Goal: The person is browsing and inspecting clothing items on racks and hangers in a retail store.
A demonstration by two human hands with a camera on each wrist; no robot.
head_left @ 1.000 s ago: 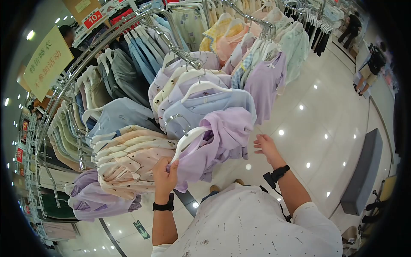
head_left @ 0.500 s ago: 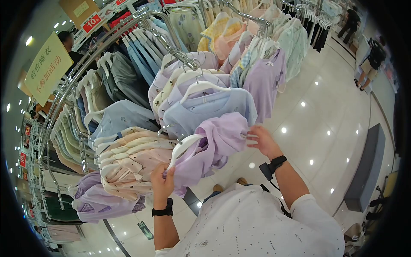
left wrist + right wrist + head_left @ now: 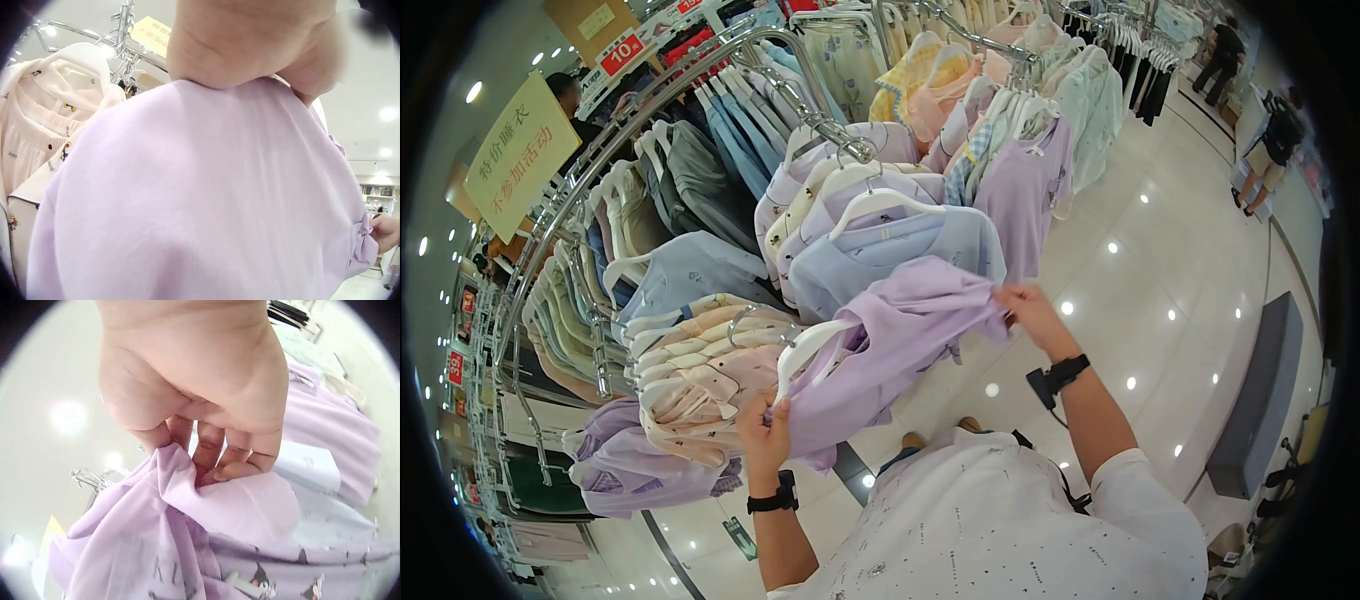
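Note:
A lilac top (image 3: 890,345) is stretched sideways between my two hands, on a white hanger (image 3: 805,350) whose metal hook points up and away. My left hand (image 3: 764,430) grips the hanger's near end with the cloth over it. In the left wrist view the lilac cloth (image 3: 187,187) spreads broadly below the palm. My right hand (image 3: 1032,318) pinches the top's far sleeve. Up close in the right wrist view, the fingers and thumb close on the bunched sleeve (image 3: 231,506); dark lettering shows faintly on the cloth lower down.
Just beyond hangs a light blue top (image 3: 890,255) on a chrome rack (image 3: 840,135). Peach printed pajamas (image 3: 700,385) and more lilac garments (image 3: 635,470) hang at the left. A yellow sign (image 3: 520,155) stands upper left. A grey bench (image 3: 1250,400) is on the right.
My right hand has come from beside the top to the sleeve, taken hold and drawn it out to the right. My left hand, holding the hanger, has shifted slightly left and down.

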